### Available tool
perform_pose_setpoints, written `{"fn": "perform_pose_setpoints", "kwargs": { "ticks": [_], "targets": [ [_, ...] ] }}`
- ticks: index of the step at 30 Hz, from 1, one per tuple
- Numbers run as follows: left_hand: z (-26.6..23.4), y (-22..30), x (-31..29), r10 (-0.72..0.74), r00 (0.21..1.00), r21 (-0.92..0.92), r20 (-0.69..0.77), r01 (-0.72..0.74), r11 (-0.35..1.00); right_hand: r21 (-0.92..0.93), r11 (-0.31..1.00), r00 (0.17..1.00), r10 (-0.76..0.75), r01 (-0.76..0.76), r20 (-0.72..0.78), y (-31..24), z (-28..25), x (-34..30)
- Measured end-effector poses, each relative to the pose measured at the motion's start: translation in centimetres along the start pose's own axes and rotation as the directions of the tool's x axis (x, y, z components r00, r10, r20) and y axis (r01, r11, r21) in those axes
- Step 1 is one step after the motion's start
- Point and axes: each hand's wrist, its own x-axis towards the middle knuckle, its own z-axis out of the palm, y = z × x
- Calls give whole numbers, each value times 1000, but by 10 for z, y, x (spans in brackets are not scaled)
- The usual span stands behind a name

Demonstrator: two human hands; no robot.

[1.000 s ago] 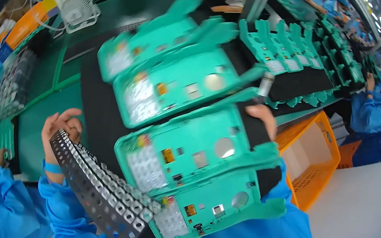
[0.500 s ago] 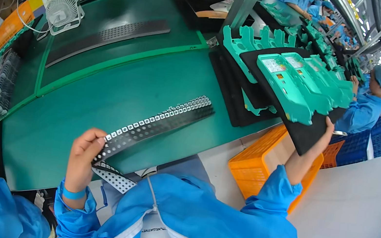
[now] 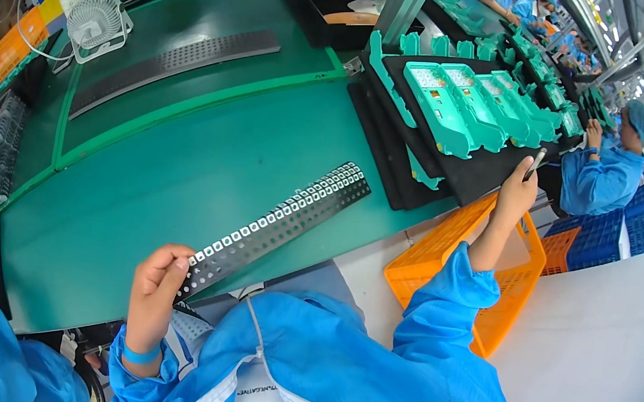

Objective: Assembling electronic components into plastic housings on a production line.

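My left hand (image 3: 159, 285) pinches the near end of a long black perforated strip (image 3: 272, 231) lined with rows of small white squares. The strip slants up to the right over the green worktable (image 3: 151, 175), and its lower end hangs hidden near my jacket. At the right, my right hand (image 3: 516, 195) is closed around a slim pen-like tool (image 3: 537, 162) whose exact kind I cannot make out. Just left of that hand, green plastic housings (image 3: 456, 109) lie in a row on a black board (image 3: 472, 173), stacked over other boards.
An orange crate (image 3: 509, 312) stands below the table's right edge. A metal post (image 3: 400, 13) rises behind the stack. Across the table are a grey perforated strip (image 3: 179, 67) and a white fan (image 3: 96, 22). Co-workers sit at the far side, left and right (image 3: 605, 173).
My right hand has let go of the black board, which now rests lower on the stack with its housings. My left hand has moved slightly right, turning the strip's perforated face more into view.
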Motion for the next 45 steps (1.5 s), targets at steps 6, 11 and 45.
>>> {"fn": "perform_pose_setpoints", "kwargs": {
  "ticks": [6, 11, 45],
  "targets": [
    [16, 18, -5, 198, 979, 616, 43, -182, 766, -169, 981, 944, 141, -93, 299, -17, -39, -16],
    [25, 24, -16, 360, 932, 810, 26, -231, 539, 487, 873, 1000, -7, 17, -23, -55, -64, -18],
    [-1, 37, -40, 365, 929, 747, -53, -206, 632, 656, 624, -273, -779, -425, 565, -310, -21, -254]
  ]
}}
